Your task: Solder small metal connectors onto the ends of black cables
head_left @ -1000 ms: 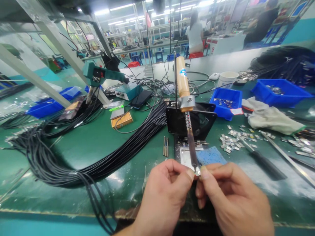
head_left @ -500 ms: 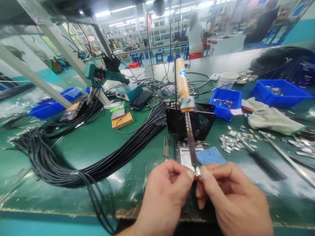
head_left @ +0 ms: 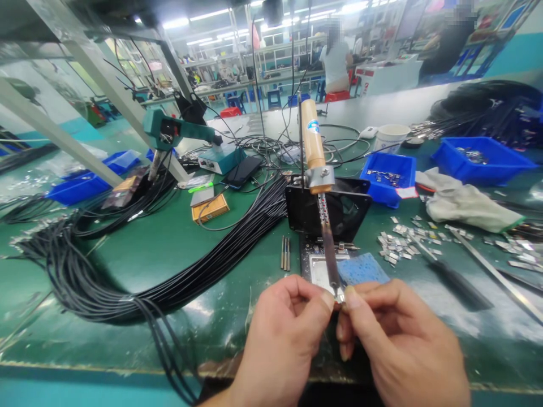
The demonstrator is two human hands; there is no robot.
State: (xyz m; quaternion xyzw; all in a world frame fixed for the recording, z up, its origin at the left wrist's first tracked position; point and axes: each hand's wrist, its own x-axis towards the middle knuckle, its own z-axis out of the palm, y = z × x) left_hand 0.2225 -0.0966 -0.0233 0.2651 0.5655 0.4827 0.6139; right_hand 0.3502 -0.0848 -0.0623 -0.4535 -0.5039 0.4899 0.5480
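Note:
A soldering iron (head_left: 314, 135) with a wooden handle is clamped upright over the bench, its dark shaft pointing down towards me. Right at its tip sits a small silver metal connector piece (head_left: 340, 297), pinched between the fingertips of both hands. My left hand (head_left: 288, 328) is closed on it from the left, thumb against forefinger. From the right, my right hand (head_left: 399, 339) grips it with thumb and forefinger, the other fingers curled below. Fingers partly cover the piece, and any wire on it is hidden. Behind the fingertips lie a blue sponge (head_left: 362, 268) and a metal tray (head_left: 318, 270).
Behind the iron stands a black fan (head_left: 350, 212). A thick bundle of black cables (head_left: 190, 280) curves across the left. Small metal pieces (head_left: 394, 243), a black-handled tool (head_left: 460, 285), a glove (head_left: 470, 203) and blue bins (head_left: 483, 167) occupy the right. People sit farther back.
The view has shifted very slightly. Both hands keep their pinch at the iron's tip, with no other visible movement.

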